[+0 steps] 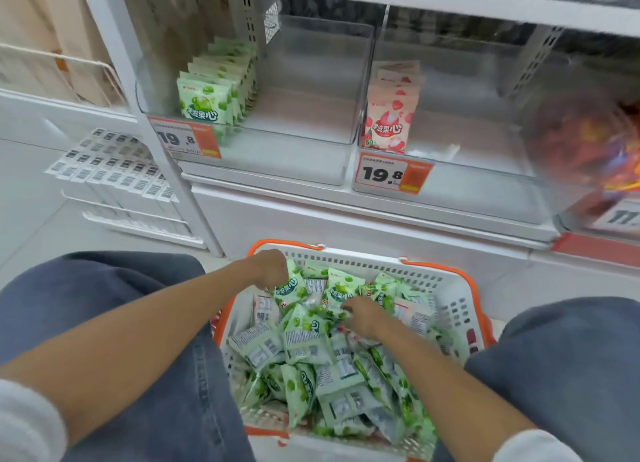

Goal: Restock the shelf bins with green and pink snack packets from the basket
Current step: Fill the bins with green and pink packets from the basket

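Observation:
A white basket with an orange rim stands on the floor between my knees, heaped with green snack packets. My left hand grips a green packet at the basket's far left. My right hand reaches into the pile and closes on another green packet. On the shelf, the left clear bin holds a row of green packets at its left side. The right clear bin holds a few pink packets at its left side.
Orange price tags reading 19.8 hang on the bin fronts. A bin of colourful sweets sits at the far right. White boxes with barcodes fill a low rack at left. My jeans-clad knees flank the basket.

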Available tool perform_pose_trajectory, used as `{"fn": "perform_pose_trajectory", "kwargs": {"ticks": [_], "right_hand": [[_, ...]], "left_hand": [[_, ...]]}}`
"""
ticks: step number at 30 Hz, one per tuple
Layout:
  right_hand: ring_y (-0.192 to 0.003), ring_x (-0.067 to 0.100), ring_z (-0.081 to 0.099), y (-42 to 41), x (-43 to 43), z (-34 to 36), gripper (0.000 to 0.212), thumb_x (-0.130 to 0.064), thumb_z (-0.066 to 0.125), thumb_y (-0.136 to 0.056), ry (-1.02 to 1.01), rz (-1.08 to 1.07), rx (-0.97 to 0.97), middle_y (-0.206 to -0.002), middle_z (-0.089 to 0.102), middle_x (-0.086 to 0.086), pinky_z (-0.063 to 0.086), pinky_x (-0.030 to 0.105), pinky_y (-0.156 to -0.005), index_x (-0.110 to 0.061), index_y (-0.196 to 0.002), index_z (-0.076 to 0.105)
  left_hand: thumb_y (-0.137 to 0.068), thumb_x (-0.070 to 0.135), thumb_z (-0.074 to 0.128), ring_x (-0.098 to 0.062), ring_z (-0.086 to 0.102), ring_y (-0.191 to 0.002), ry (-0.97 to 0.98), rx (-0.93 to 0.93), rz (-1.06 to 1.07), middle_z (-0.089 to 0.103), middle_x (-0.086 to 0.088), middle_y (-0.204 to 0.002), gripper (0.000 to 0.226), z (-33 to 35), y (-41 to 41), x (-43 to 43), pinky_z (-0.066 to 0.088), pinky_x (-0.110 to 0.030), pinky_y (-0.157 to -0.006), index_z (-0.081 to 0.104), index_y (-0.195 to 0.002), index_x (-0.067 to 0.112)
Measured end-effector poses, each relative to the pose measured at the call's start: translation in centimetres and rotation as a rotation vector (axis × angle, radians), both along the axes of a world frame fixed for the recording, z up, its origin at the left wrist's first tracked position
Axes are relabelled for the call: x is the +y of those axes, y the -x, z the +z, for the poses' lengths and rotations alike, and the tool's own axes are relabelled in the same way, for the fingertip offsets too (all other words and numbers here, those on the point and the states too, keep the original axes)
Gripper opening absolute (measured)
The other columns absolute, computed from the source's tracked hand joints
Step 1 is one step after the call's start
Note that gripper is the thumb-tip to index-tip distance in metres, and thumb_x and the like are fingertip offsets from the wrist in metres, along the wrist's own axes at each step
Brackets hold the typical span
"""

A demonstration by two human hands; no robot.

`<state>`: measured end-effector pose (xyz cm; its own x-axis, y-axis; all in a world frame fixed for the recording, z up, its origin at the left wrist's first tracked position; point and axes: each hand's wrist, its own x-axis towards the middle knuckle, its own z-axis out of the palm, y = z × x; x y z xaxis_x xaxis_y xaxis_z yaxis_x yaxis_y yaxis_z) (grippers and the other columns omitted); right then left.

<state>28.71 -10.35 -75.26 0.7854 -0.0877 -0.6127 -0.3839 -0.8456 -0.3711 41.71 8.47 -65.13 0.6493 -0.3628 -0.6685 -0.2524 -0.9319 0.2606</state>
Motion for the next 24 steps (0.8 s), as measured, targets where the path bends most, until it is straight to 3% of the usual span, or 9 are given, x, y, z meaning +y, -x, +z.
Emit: {"fn": "perform_pose_trajectory", "kwargs": {"ticks": [3, 5, 8, 10, 13, 16, 19, 21, 24], "right_hand": [[-0.114, 0.025, 0.058, -1.6, -0.1, 2.4, 0.049, -0.031, 0.053, -0.098, -0.145, -0.156, -0.095, -0.141, 0.050, 0.007, 0.044, 0.028, -0.093, -0.006, -0.141, 0.046], [-0.113, 0.025, 0.059, -3.4, 0.3, 5.0, 0.046, -0.033, 0.054, -0.098, -0.357, -0.265, -0.138, -0.133, 0.053, 0.005, 0.046, 0.032, -0.093, -0.008, -0.137, 0.050], [-0.093, 0.021, 0.067, -5.2, 1.4, 8.8, 0.031, -0.028, 0.057, -0.098, -0.678, -0.436, -0.224, -0.108, 0.069, 0.013, 0.057, 0.034, -0.086, -0.002, -0.113, 0.064], [-0.099, 0.023, 0.068, -5.7, 1.9, 10.7, 0.031, -0.025, 0.059, -0.097, -0.825, -0.479, -0.234, -0.113, 0.069, 0.016, 0.057, 0.030, -0.084, -0.002, -0.118, 0.062], [-0.106, 0.025, 0.066, -6.1, 2.8, 13.6, 0.031, -0.021, 0.059, -0.097, -1.005, -0.481, -0.225, -0.117, 0.068, 0.015, 0.056, 0.033, -0.089, -0.004, -0.122, 0.060], [-0.106, 0.027, 0.067, -7.0, 3.8, 16.4, 0.032, -0.016, 0.062, -0.094, -1.096, -0.488, -0.294, -0.117, 0.069, 0.016, 0.055, 0.036, -0.093, -0.004, -0.123, 0.060], [-0.098, 0.027, 0.068, -8.8, 5.2, 19.3, 0.029, -0.005, 0.068, -0.087, -1.078, -0.541, -0.427, -0.116, 0.068, 0.019, 0.057, 0.035, -0.087, -0.002, -0.115, 0.062], [-0.094, 0.028, 0.069, -10.3, 6.2, 21.1, 0.032, -0.002, 0.070, -0.085, -1.055, -0.549, -0.448, -0.113, 0.069, 0.021, 0.059, 0.036, -0.084, 0.002, -0.115, 0.062], [-0.093, 0.030, 0.070, -12.6, 7.8, 23.7, 0.038, 0.004, 0.072, -0.080, -0.995, -0.581, -0.519, -0.111, 0.069, 0.020, 0.059, 0.044, -0.081, -0.001, -0.114, 0.057]], "left_hand": [[-0.096, 0.010, 0.049, -0.024, 0.062, -0.097, 0.099, 0.083, 0.054, 0.058, -0.012, -0.131, 0.039, -0.6, 0.1, -0.2, 0.051, -0.032, -0.080, 0.053, -0.135, 0.006], [-0.098, 0.024, 0.053, -0.029, 0.061, -0.094, 0.274, 0.148, 0.271, 0.059, -0.013, -0.125, 0.053, -0.4, 0.2, -0.3, 0.049, -0.038, -0.079, 0.036, -0.146, 0.006], [-0.099, 0.045, 0.049, -0.024, 0.059, -0.106, 0.476, 0.292, 0.566, 0.055, -0.009, -0.129, 0.058, 0.9, 0.4, -0.4, 0.049, -0.034, -0.087, 0.044, -0.139, 0.003], [-0.098, 0.044, 0.051, -0.022, 0.064, -0.102, 0.627, 0.351, 0.741, 0.062, -0.012, -0.126, 0.054, 1.9, 0.3, -0.2, 0.052, -0.033, -0.088, 0.053, -0.130, 0.000], [-0.095, 0.041, 0.058, -0.022, 0.067, -0.090, 0.833, 0.413, 0.980, 0.069, -0.013, -0.112, 0.049, 3.9, -0.2, 0.5, 0.058, -0.034, -0.074, 0.057, -0.122, 0.001], [-0.098, 0.031, 0.057, -0.019, 0.066, -0.087, 1.041, 0.440, 1.053, 0.068, -0.010, -0.107, 0.037, 6.7, -0.7, 1.0, 0.060, -0.028, -0.064, 0.057, -0.123, 0.003], [-0.097, 0.025, 0.058, -0.017, 0.066, -0.083, 1.215, 0.379, 1.067, 0.068, -0.012, -0.110, 0.036, 9.4, -1.8, 1.5, 0.060, -0.023, -0.061, 0.056, -0.125, 0.002], [-0.096, 0.024, 0.060, -0.017, 0.068, -0.084, 1.248, 0.289, 1.032, 0.067, -0.014, -0.118, 0.037, 11.0, -2.7, 2.4, 0.060, -0.023, -0.063, 0.058, -0.124, 0.000], [-0.096, 0.027, 0.061, -0.019, 0.069, -0.082, 1.227, 0.178, 0.957, 0.069, -0.015, -0.111, 0.032, 13.2, -4.4, 4.2, 0.060, -0.025, -0.064, 0.061, -0.113, 0.001]]}}
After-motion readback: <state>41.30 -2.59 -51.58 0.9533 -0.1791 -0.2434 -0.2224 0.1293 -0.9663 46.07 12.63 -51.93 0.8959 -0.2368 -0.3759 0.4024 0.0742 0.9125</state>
